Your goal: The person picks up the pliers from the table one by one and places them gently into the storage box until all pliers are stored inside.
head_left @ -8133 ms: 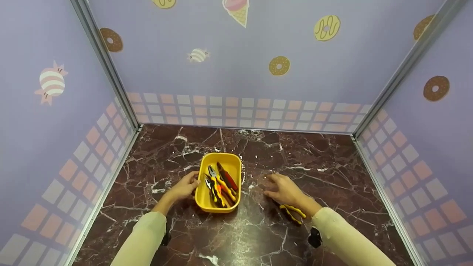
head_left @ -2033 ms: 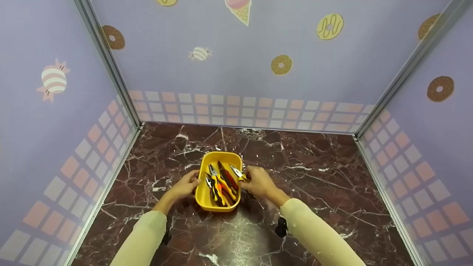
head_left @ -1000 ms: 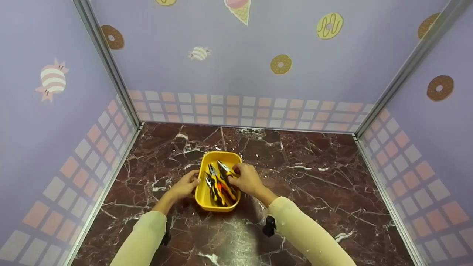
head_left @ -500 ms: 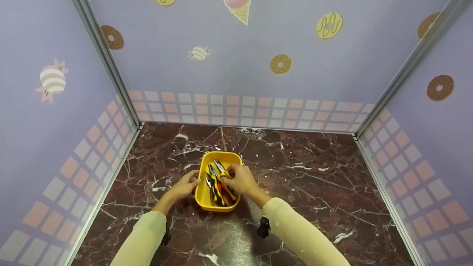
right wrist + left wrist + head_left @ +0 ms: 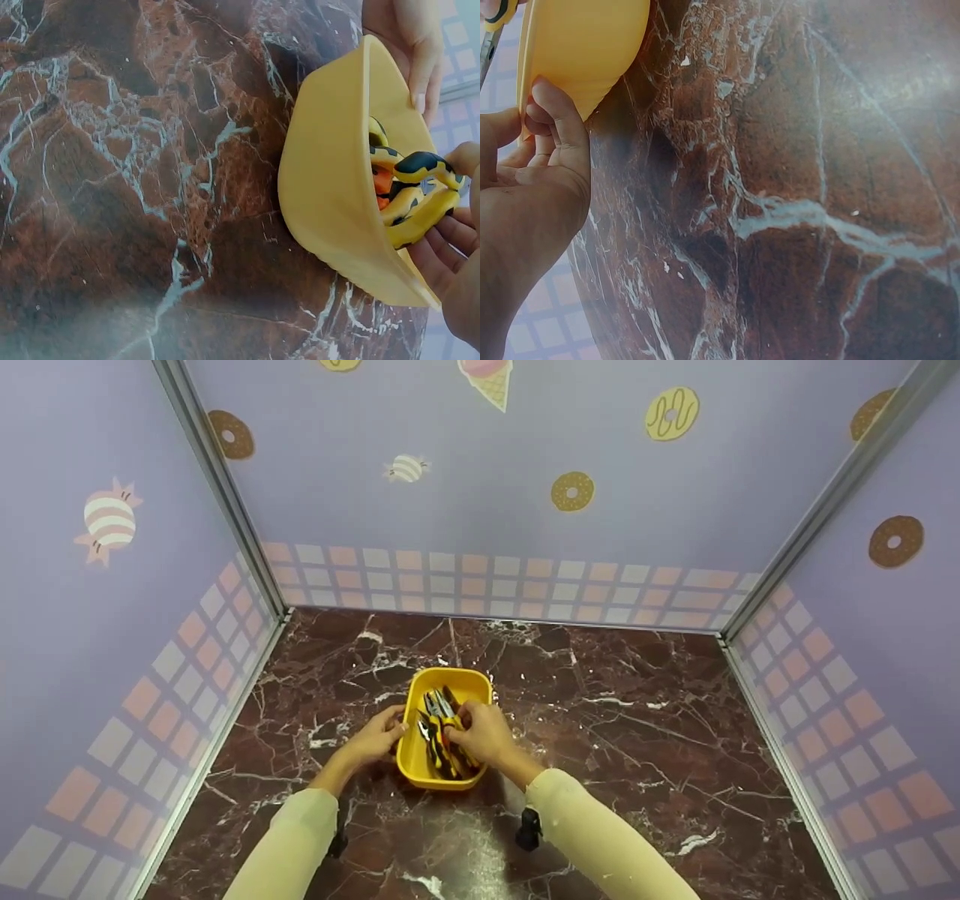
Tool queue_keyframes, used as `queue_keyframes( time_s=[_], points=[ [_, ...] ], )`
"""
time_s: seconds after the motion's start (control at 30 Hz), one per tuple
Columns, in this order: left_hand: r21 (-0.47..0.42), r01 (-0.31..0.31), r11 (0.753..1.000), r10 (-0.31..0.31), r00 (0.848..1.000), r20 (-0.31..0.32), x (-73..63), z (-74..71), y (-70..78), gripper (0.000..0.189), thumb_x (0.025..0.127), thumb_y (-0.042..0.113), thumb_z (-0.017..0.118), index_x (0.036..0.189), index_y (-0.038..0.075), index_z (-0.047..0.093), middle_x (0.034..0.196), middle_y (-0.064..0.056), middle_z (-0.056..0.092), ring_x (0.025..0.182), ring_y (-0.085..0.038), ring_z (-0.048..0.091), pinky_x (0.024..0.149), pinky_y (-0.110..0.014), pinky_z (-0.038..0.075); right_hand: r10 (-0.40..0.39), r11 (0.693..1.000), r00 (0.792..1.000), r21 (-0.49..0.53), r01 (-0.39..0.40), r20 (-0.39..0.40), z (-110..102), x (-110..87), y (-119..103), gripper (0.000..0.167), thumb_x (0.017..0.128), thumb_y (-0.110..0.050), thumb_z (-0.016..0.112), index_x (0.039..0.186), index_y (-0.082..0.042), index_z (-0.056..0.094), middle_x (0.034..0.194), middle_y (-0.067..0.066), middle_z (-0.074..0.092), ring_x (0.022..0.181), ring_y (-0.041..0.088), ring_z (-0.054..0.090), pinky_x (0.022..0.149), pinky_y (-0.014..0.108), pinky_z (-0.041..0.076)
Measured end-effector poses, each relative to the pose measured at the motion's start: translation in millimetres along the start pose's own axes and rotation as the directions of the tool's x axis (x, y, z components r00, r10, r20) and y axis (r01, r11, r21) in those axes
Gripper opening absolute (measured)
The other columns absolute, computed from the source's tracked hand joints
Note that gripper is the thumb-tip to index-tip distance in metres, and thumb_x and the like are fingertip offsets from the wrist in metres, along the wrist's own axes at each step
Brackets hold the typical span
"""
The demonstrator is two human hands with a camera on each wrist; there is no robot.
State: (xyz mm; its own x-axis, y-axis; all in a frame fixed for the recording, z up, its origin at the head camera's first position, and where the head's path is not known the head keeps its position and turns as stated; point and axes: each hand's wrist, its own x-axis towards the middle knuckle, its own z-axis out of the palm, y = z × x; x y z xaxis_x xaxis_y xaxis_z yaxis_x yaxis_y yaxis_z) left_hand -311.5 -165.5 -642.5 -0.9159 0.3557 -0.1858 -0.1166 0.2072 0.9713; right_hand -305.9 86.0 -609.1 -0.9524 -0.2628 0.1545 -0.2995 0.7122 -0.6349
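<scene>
A yellow plastic bin (image 5: 409,769) stands on the table, holding several pliers. My left hand (image 5: 375,736) grips its left side; in the left wrist view the thumb lies at the rim and the fingers bend against the outer wall (image 5: 592,45). Inside the bin my right hand (image 5: 484,731) holds a pair of pliers (image 5: 444,705) with yellow-and-black handles (image 5: 424,217), its metal nose pointing away from me. Beside it lie other pliers with yellow-and-black grips (image 5: 431,739), and an orange handle (image 5: 382,182) shows among them. The hand covers much of the red-handled tool.
Dark red marble (image 5: 630,720) makes up the tabletop. Purple walls (image 5: 480,495) with printed sweets and checks enclose it at the back and on both sides, meeting at metal corner posts (image 5: 217,487).
Pliers that lay on the table at the right were picked up by my right hand, carried over the bin's right rim and lowered among the other tools. The left hand stayed put.
</scene>
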Motion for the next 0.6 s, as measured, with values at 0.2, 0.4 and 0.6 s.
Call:
queue_keyframes(
  time_s=[0.2,0.4,0.6],
  points=[
    [-0.007,-0.003,1.000,0.003,1.000,0.003,-0.7,-0.4,-1.0,0.049,0.114,0.006,0.044,0.158,-0.009,0.030,0.106,-0.025,0.059,0.083,-0.025,0.066,0.067,-0.042,0.063,0.019,0.998,0.999,-0.061,-0.021,-0.027,4.2,-1.0,1.5,0.030,0.088,-0.032,0.084,0.094,-0.007,0.069,0.076,-0.002,0.061,0.068,0.016,0.056,0.062,0.033,0.051],
    [0.024,0.000,1.000,0.000,1.000,-0.017,0.4,-0.3,-2.2,0.050,0.113,0.006,0.046,0.159,-0.007,0.033,0.105,-0.025,0.060,0.081,-0.023,0.065,0.063,-0.038,0.062,0.053,0.994,0.998,-0.094,-0.056,-0.036,6.0,-1.2,1.7,0.032,0.088,-0.030,0.085,0.094,-0.006,0.067,0.079,-0.001,0.061,0.071,0.018,0.057,0.063,0.035,0.053],
    [0.004,-0.004,1.000,0.004,1.000,-0.004,-0.3,-0.4,-1.7,0.049,0.113,0.005,0.044,0.159,-0.008,0.031,0.107,-0.026,0.059,0.082,-0.025,0.065,0.062,-0.036,0.062,0.013,0.990,1.000,-0.141,-0.017,-0.028,5.5,-1.4,1.1,0.029,0.089,-0.026,0.085,0.090,-0.006,0.063,0.080,0.000,0.057,0.072,0.020,0.055,0.065,0.038,0.051]
  ],
)
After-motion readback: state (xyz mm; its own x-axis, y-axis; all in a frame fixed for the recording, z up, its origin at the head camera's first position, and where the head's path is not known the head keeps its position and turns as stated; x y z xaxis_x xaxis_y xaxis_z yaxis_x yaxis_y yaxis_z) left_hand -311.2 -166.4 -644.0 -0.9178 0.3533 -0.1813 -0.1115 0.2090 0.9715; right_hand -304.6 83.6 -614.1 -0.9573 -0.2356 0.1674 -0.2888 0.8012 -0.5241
